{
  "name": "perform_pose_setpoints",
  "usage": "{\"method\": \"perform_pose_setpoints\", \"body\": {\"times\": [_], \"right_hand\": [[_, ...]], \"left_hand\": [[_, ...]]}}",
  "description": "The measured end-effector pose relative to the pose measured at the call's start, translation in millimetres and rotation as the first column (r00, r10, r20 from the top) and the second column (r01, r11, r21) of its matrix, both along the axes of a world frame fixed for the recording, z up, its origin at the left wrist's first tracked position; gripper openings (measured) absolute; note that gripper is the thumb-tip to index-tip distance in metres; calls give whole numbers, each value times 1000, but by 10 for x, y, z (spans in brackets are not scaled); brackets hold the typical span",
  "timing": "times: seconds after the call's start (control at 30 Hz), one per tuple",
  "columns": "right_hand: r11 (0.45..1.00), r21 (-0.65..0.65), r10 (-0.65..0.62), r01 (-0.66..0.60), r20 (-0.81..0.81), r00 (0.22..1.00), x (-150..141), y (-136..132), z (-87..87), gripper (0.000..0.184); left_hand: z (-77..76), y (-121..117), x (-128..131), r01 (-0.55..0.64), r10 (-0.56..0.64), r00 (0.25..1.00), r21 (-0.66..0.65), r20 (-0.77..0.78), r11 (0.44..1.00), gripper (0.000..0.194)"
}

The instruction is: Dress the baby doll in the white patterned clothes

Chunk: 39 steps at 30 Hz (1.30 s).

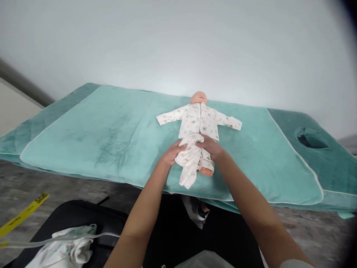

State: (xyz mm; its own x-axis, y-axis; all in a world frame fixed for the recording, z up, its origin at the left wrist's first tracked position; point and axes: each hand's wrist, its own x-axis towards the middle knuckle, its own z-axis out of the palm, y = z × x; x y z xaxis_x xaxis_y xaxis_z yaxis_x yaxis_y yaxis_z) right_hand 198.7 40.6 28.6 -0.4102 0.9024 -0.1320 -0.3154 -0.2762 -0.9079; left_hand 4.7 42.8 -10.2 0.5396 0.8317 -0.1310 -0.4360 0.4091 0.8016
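Bare forearms [145, 208], pale grey sleeve [296, 264], black bottoms [225, 238]

black seat [75, 212] | white cloth [65, 251] crumpled on it | yellow strip [23, 216] | pale wall [134, 44]

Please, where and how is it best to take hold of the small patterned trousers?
Probably grip the trousers at their bunched waist, left hand and right hand on opposite sides, coming from the near edge of the padded table. The fabric is gathered just below the jacket, while the trouser legs point toward that edge.
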Motion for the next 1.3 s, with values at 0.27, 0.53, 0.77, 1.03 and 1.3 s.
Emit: {"method": "perform_pose_setpoints", "body": {"times": [0.27,0.53,0.77,1.03,1.3], "right_hand": [[989,146,-47,2,309,950,-79,-18,83,41],[917,181,243,-355,451,859,-55,-27,204,63],[996,69,-64,50,223,973,-90,8,58,49],[989,115,-121,92,281,952,-125,-16,39,44],[885,311,156,-345,501,851,-124,-62,287,64]], "left_hand": [[-112,37,-25,-47,48,998,-34,30,998,55],[-54,10,25,-203,206,976,-57,63,978,53],[29,-29,28,-108,109,993,23,-52,994,65],[131,-104,61,-117,122,982,43,-146,992,61],[4,-87,5,-332,332,943,38,10,942,49]]}}
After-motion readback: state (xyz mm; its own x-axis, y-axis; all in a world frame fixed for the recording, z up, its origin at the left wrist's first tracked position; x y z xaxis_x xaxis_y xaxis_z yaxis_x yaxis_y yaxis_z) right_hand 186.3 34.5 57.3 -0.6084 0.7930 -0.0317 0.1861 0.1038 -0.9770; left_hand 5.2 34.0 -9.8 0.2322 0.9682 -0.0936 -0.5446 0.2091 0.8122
